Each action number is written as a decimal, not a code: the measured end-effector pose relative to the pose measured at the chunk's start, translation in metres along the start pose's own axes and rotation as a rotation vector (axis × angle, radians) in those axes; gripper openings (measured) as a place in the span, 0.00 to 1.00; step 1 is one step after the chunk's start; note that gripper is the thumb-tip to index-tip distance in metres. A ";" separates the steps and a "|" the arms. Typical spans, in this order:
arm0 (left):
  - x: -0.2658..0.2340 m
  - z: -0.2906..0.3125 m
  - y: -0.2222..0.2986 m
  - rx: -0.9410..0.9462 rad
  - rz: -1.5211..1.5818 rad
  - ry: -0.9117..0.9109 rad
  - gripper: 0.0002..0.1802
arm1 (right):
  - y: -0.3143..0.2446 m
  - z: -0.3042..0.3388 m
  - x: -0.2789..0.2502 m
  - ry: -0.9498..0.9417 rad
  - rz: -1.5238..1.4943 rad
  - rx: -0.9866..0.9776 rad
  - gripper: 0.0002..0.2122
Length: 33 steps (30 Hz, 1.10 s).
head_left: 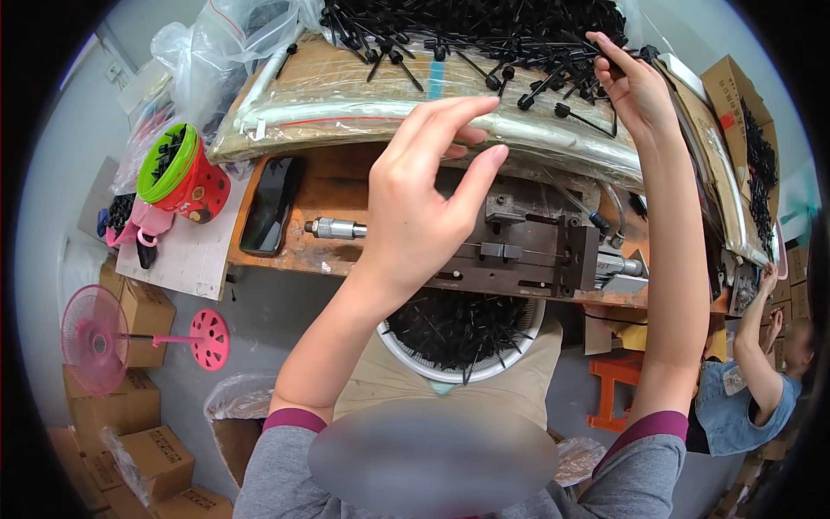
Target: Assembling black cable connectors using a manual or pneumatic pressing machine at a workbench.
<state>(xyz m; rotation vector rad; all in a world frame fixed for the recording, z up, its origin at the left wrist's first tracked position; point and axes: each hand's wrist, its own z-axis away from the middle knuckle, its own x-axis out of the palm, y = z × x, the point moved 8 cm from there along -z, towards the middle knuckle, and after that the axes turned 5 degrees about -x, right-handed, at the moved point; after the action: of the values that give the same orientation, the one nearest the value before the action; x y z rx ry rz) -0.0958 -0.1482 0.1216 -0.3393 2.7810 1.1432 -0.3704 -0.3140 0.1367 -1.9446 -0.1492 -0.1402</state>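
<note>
Wears heathered grey short-sleeved shirt point(277, 463), maroon sleeve bands point(294, 418), beige trousers point(363, 394); left hand point(419, 186), right hand point(638, 93), forearms point(333, 333) bare.

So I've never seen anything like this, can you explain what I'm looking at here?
There's no robot here: someone is working bare-handed, seen from above by a wide fisheye camera worn on the head, so straight edges bend. The left hand is open and looks empty over the bench, where a phone and a dark metal fixture sit. The right hand is at the heap of black parts, but whether it grips one is hard to tell. More black parts fill a white basket at the lap.
</note>
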 end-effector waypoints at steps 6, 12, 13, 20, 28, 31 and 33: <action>0.026 -0.005 0.013 0.092 0.023 0.023 0.19 | -0.001 0.013 0.001 0.125 -0.080 -0.078 0.13; 0.022 0.001 0.013 0.131 -0.018 0.079 0.20 | -0.031 0.056 0.041 0.107 -0.010 -0.266 0.12; 0.020 0.002 0.015 0.168 -0.060 0.105 0.21 | -0.035 0.076 0.056 0.137 0.082 -0.256 0.12; 0.020 0.015 0.019 0.224 -0.170 0.070 0.22 | -0.027 0.167 0.084 0.111 0.132 -0.215 0.10; -0.004 0.038 0.028 0.226 -0.322 0.022 0.28 | -0.001 0.225 0.061 0.233 0.075 -0.069 0.08; -0.002 0.057 0.020 0.123 -0.252 -0.123 0.24 | -0.001 0.237 0.040 0.307 -0.005 -0.105 0.09; 0.011 0.078 0.014 0.085 -0.216 -0.252 0.20 | -0.001 0.241 0.040 0.321 -0.023 -0.100 0.09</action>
<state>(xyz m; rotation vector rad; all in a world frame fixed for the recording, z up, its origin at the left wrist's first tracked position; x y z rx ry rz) -0.1081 -0.0853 0.0739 -0.4414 2.4946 0.9430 -0.3251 -0.0878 0.0556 -1.9915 0.0494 -0.4789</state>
